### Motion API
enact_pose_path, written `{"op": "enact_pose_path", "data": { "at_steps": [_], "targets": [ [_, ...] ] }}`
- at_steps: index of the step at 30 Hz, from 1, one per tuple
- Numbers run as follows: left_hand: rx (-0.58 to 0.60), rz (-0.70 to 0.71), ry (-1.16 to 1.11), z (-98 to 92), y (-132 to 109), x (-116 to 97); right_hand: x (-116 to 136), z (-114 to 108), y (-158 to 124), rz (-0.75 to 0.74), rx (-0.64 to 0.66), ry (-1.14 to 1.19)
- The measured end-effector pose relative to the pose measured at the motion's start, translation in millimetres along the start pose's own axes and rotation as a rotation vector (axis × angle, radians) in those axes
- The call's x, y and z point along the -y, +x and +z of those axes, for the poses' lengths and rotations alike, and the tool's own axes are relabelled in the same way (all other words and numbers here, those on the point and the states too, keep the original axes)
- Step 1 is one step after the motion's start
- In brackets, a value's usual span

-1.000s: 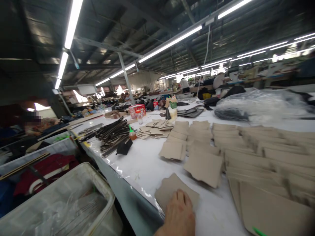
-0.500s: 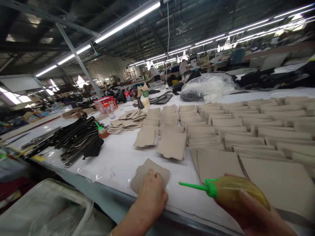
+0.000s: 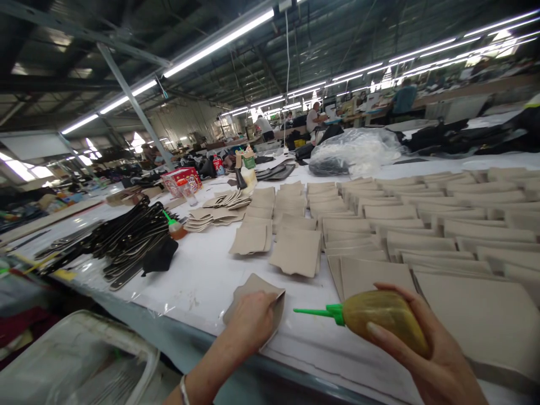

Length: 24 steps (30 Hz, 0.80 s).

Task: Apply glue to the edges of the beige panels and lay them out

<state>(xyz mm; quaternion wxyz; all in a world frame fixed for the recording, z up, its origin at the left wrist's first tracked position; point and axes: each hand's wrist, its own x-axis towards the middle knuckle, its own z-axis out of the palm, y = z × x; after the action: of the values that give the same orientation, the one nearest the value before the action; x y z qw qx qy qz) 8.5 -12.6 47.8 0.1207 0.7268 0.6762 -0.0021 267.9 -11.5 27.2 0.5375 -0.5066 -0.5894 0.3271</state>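
My left hand (image 3: 253, 315) is closed on the right side of a beige sheet piece (image 3: 244, 286) near the table's front edge. The piece's right edge is raised and bent, and part of it lies hidden under the hand. In my right hand (image 3: 434, 343) is a squeeze bottle (image 3: 382, 318) of yellow-brown liquid, tilted on its side. Its green nozzle points left, a short way right of the piece and apart from it. Behind are several stacks of similar beige pieces (image 3: 295, 250).
Overlapping rows of beige pieces (image 3: 476, 309) cover the right side. At left lie black strips (image 3: 135, 242) beside a second green-tipped bottle (image 3: 175, 226). A red box (image 3: 181, 181) and a clear plastic bag (image 3: 358, 151) stand farther back. A whitish bin (image 3: 80, 343) is below the table edge.
My left hand has shifted slightly and now lifts the piece's right edge, which lay flat before. The bottle in my right hand has moved left, closer to the piece.
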Motion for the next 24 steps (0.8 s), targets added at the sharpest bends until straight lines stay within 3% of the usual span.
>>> {"op": "enact_pose_path", "data": {
  "at_steps": [3,10,19,24],
  "targets": [
    [-0.021,0.039,-0.094,5.7,1,4,12,14,4,0.032,0.084,0.014],
    [-0.039,0.037,-0.135,9.6,1,5,4,36,11,-0.216,0.189,-0.175],
    [-0.043,0.015,-0.130,12.7,2,5,3,42,14,-0.505,0.245,-0.320],
    [-0.041,0.033,-0.097,16.8,5,2,1,40,13,-0.490,0.253,-0.354]
  ]
}}
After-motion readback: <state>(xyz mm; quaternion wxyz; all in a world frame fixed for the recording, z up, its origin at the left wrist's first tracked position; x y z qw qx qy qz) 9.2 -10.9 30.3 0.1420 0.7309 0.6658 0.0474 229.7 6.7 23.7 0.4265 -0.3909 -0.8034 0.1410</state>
